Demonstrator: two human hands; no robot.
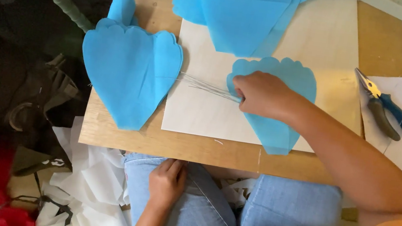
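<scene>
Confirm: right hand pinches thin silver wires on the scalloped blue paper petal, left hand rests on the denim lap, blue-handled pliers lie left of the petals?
Not quite. The head view shows the blue-handled pliers lying right of the petals, on a white sheet. The rest holds: right hand pinches thin silver wires on the scalloped blue paper petal; left hand rests on the denim lap.

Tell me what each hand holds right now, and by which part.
Right hand pinches thin wires at their right end, over a blue paper petal. Left hand rests on the lap, holding nothing visible.

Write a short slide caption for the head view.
Right hand grips thin wires on a blue paper petal; left hand rests on lap.
</scene>
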